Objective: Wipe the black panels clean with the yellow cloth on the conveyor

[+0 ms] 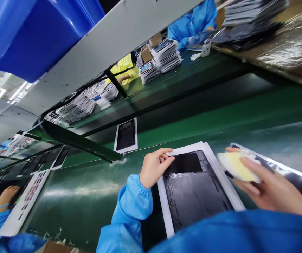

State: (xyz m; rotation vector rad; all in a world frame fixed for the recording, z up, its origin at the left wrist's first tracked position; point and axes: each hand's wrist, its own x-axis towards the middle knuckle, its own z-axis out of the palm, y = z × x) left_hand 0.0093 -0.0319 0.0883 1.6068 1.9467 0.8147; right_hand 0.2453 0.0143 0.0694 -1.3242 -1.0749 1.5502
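A dark tablet back panel (193,189) lies in a white tray (224,182) on the green bench in front of me. My left hand (153,167) rests on the tray's top left corner, fingers curled onto the panel's edge. My right hand (269,186) hovers just right of the tray and holds a small pale yellow pad (236,165) between thumb and fingers. Under that hand lies a shiny silver bag (295,177).
Another dark panel in a white tray (126,135) sits on the green conveyor belt (219,116) beyond. Stacks of boxed parts (164,56) stand on the far side, where people in blue and yellow sleeves work. A blue bin (34,35) sits on the overhead shelf. A co-worker's hands (0,200) are at far left.
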